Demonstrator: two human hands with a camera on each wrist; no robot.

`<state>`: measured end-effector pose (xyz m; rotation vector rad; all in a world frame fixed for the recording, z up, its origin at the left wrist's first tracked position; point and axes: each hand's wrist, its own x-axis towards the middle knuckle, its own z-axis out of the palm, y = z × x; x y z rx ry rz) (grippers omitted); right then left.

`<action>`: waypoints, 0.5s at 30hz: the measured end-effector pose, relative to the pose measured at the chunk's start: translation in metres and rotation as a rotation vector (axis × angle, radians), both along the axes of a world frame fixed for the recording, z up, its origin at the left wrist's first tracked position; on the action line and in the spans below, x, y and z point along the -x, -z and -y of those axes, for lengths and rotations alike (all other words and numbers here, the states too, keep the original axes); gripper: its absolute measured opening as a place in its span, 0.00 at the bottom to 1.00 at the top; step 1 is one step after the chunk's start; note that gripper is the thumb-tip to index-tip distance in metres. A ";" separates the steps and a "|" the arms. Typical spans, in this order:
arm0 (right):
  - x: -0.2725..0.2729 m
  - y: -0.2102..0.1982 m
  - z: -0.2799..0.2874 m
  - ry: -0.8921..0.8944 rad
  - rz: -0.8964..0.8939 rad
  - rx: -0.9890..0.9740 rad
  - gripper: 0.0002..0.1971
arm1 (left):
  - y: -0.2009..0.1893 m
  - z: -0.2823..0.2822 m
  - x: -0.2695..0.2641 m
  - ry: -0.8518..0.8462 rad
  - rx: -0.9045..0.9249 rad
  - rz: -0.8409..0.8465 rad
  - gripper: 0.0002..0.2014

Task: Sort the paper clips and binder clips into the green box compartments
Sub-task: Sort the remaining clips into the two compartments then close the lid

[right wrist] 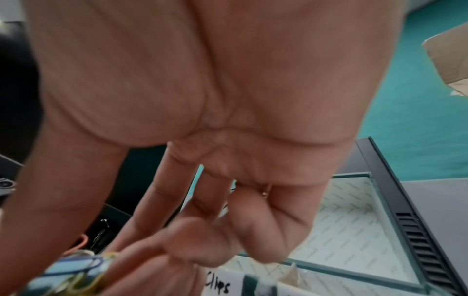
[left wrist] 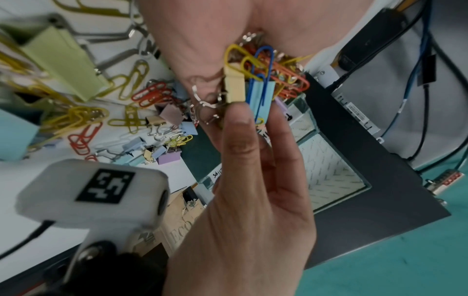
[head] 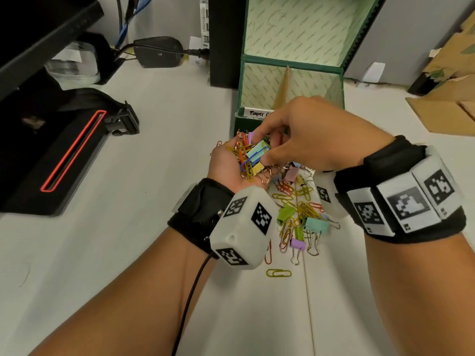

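My left hand (head: pixel 226 168) lies palm up and cupped around a heap of coloured paper clips and binder clips (head: pixel 246 155). From the right, my right hand (head: pixel 264 147) reaches over that heap. Its thumb (left wrist: pixel 238 130) and a finger (left wrist: pixel 281 140) pinch a light blue binder clip (left wrist: pixel 262 94) with a blue paper clip hooked over it. More clips lie in a loose pile (head: pixel 300 209) on the table below my hands. Just behind stands the open green box (head: pixel 341 80), with a divider and a label reading "Paper C…" (head: pixel 259 113).
A stray yellow paper clip (head: pixel 279 273) and a red one (head: pixel 268 253) lie near the pile. A black device with a red outline (head: pixel 69 150) sits at the left, a power adapter (head: pixel 159 52) behind it. Cardboard (head: pixel 449 104) lies at the right.
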<state>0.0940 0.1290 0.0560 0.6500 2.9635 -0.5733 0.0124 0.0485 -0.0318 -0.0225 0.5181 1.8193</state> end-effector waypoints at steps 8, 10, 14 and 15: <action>-0.001 -0.003 0.002 0.016 -0.074 -0.006 0.06 | -0.003 -0.001 -0.002 -0.039 -0.001 0.015 0.30; -0.001 -0.004 0.002 0.029 -0.100 0.024 0.06 | -0.004 0.002 -0.003 -0.059 0.026 0.004 0.29; -0.003 -0.005 -0.001 0.037 -0.170 0.046 0.05 | -0.004 0.003 -0.005 -0.084 0.114 -0.132 0.27; -0.003 -0.006 -0.001 0.037 -0.168 0.045 0.05 | -0.006 0.005 -0.007 -0.121 0.134 -0.181 0.27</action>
